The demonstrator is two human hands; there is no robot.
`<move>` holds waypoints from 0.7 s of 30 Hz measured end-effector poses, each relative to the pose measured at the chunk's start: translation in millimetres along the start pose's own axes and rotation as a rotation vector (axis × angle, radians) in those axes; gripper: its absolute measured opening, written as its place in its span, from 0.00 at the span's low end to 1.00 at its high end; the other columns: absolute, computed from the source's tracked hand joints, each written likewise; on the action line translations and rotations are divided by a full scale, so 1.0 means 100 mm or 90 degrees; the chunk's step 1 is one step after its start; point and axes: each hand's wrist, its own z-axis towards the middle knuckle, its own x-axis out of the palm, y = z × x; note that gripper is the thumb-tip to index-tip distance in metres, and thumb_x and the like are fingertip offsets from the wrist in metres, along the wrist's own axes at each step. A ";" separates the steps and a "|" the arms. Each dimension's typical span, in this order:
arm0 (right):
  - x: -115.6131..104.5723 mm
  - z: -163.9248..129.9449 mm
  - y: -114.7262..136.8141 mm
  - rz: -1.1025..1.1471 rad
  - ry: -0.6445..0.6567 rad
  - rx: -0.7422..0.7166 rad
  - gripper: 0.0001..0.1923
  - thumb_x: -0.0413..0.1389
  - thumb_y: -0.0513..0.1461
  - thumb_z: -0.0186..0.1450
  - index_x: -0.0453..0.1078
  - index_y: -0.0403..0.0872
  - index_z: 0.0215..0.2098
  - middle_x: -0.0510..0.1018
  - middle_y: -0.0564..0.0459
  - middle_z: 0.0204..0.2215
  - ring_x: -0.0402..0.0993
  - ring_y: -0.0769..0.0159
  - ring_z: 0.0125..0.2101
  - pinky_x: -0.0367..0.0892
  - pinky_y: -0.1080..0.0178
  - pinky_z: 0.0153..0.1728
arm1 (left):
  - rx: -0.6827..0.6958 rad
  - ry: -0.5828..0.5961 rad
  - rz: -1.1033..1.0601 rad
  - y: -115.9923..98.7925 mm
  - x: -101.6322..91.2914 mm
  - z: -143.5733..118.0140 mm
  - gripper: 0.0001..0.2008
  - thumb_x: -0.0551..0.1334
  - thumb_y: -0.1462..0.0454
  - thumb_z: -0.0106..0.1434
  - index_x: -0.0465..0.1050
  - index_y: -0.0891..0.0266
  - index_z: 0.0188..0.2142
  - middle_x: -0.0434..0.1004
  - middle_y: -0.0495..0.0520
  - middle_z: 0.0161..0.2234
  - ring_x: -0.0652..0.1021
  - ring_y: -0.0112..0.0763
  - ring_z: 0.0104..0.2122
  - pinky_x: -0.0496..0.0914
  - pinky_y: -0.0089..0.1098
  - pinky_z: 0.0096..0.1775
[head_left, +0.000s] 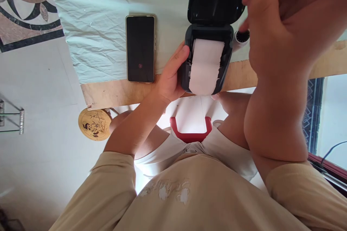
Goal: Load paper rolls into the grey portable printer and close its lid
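Note:
My left hand (173, 70) grips the left side of a small black portable label printer (183, 74) at the table's front edge. Its lid (214, 7) is swung up, away from me. A white paper roll (206, 65) sits in the printer's compartment, with a strip of paper lying toward me over the front. My right hand (273, 11) is raised at the lid's right edge, thumb and fingers apart; a fingertip overlaps that edge, and whether it touches is unclear. Beside the printer stands a small white cylinder with a dark end (242, 38), partly behind my right fingers.
A dark-screened phone (140, 48) lies on the pale green cloth (100, 25) left of the printer. The wooden table edge (114, 92) runs in front of my legs. Below are a round wooden stool with a panda picture (95, 124) and a red seat edge (191, 137).

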 end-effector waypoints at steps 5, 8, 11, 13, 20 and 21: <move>-0.07 0.01 0.06 -0.153 0.238 -0.076 0.08 0.49 0.39 0.59 0.69 0.44 0.32 0.70 0.56 0.27 0.67 0.73 0.26 0.61 0.66 0.31 | -0.006 -0.004 0.038 0.00 0.00 0.01 0.13 0.51 0.58 0.61 0.68 0.62 0.38 0.74 0.48 0.30 0.74 0.30 0.44 0.68 0.31 0.45; -0.06 -0.02 0.07 -0.282 0.344 -0.111 0.10 0.48 0.39 0.59 0.71 0.48 0.34 0.73 0.57 0.27 0.71 0.67 0.30 0.63 0.63 0.33 | -0.021 -0.004 0.019 0.00 -0.02 0.01 0.12 0.53 0.58 0.60 0.68 0.61 0.40 0.74 0.49 0.32 0.74 0.30 0.42 0.68 0.29 0.42; -0.03 -0.04 0.06 -0.335 0.393 -0.101 0.10 0.47 0.39 0.59 0.71 0.52 0.32 0.74 0.59 0.34 0.72 0.63 0.37 0.64 0.61 0.35 | -0.002 -0.003 0.006 0.00 0.00 0.00 0.11 0.53 0.60 0.60 0.67 0.60 0.40 0.73 0.48 0.32 0.74 0.24 0.34 0.67 0.25 0.35; -0.03 -0.05 0.03 -0.366 0.418 -0.089 0.09 0.48 0.40 0.58 0.69 0.53 0.32 0.74 0.58 0.32 0.72 0.61 0.36 0.65 0.60 0.33 | 0.016 0.009 0.017 -0.01 0.03 -0.01 0.09 0.53 0.62 0.61 0.66 0.60 0.40 0.71 0.48 0.30 0.72 0.20 0.29 0.66 0.23 0.32; -0.18 -0.01 0.00 -0.333 0.463 -0.076 0.15 0.54 0.41 0.54 0.60 0.53 0.40 0.73 0.56 0.30 0.70 0.60 0.32 0.64 0.57 0.33 | 0.013 0.027 0.084 -0.03 0.13 -0.04 0.11 0.51 0.67 0.61 0.64 0.57 0.43 0.69 0.44 0.29 0.71 0.16 0.26 0.65 0.19 0.29; -0.23 0.00 0.01 -0.296 0.463 -0.073 0.15 0.56 0.40 0.53 0.60 0.53 0.38 0.73 0.57 0.30 0.69 0.64 0.30 0.63 0.57 0.34 | 0.011 0.029 0.090 -0.03 0.13 -0.03 0.11 0.51 0.66 0.61 0.64 0.57 0.43 0.68 0.44 0.29 0.72 0.17 0.27 0.65 0.20 0.29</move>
